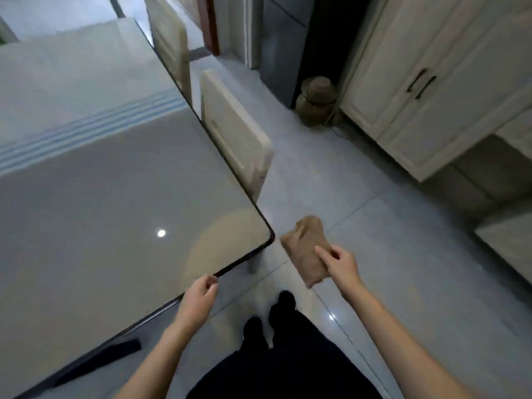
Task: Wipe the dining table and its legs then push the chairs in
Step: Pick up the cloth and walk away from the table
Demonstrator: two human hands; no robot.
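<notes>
The glossy grey dining table [115,197] fills the left of the head view, its rounded near corner at centre. My right hand [341,264] grips a folded brown cloth [306,249] in the air just right of that corner, apart from the table. My left hand [198,298] hovers at the table's near edge with fingers loosely curled, holding nothing. Two cream chairs stand along the table's right side, the nearer chair [236,131] and the farther chair [169,38], both tucked close to the tabletop. A table leg [253,263] shows below the corner.
White cabinets [417,90] with dark handles line the right wall. A brown ceramic jar [316,100] stands on the tiled floor beside a grey fridge [282,47]. My dark trousers and shoes [282,306] are below. A low cream ledge [506,240] juts in at the right.
</notes>
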